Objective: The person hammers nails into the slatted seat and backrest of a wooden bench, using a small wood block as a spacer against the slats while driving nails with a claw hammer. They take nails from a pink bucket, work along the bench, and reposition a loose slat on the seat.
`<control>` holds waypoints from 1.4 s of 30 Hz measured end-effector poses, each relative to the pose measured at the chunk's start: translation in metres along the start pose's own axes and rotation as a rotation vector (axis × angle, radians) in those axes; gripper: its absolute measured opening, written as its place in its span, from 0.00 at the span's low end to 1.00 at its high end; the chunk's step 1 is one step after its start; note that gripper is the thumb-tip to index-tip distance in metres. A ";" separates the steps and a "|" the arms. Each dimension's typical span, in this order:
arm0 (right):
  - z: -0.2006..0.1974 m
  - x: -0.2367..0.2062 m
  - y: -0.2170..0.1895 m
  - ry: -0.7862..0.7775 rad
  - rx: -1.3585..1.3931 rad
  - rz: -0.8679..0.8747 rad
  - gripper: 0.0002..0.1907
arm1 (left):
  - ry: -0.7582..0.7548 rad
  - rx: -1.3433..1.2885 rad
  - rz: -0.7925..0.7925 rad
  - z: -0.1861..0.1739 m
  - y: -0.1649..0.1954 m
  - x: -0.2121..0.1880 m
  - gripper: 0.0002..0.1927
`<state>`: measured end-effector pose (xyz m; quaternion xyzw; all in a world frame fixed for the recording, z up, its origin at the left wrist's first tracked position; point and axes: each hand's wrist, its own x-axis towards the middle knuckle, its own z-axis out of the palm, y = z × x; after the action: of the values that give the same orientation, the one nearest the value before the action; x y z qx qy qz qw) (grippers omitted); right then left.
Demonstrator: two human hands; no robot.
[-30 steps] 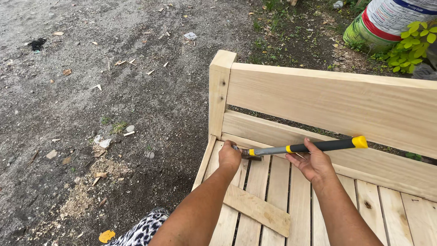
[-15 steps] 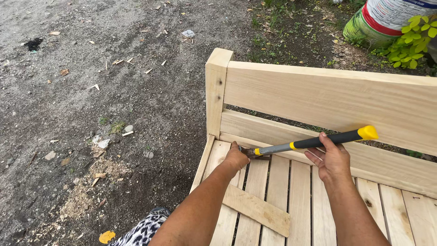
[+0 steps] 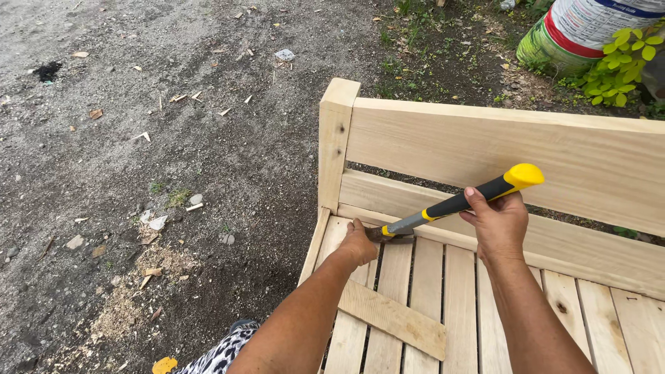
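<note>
Fingers of the right hand (image 3: pixel 500 223) clench the hammer (image 3: pixel 454 204) handle near its end for leverage, while the left hand (image 3: pixel 358 244), fingers curled, apparently steadies a nail under its head on the bench (image 3: pixel 485 149).

Single head-worn view, steeply downward and close over the wooden bench (image 3: pixel 499 159), gravel ground (image 3: pixel 138 138) leftward.

bright, even daylight, soft and overcast; only faint shadows under the arms, no glare, sharp focus, slight wide-angle bending at the edges.

Hammer (image 3: pixel 443 208) over bench seat slats (image 3: pixel 422 291), backrest (image 3: pixel 499 152) behind; loose board (image 3: pixel 395 318) across slats.
</note>
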<state>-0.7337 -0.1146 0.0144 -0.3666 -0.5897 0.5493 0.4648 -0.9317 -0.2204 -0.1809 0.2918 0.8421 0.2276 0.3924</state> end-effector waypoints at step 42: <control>-0.050 0.015 -0.020 0.316 -0.850 -0.420 0.17 | 0.308 -0.204 -0.081 -0.006 0.011 -0.030 0.25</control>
<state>-0.6890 -0.0872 0.0349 -0.4756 -0.7449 0.0929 0.4585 -0.9178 -0.2338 -0.1547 0.1781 0.8758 0.3378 0.2952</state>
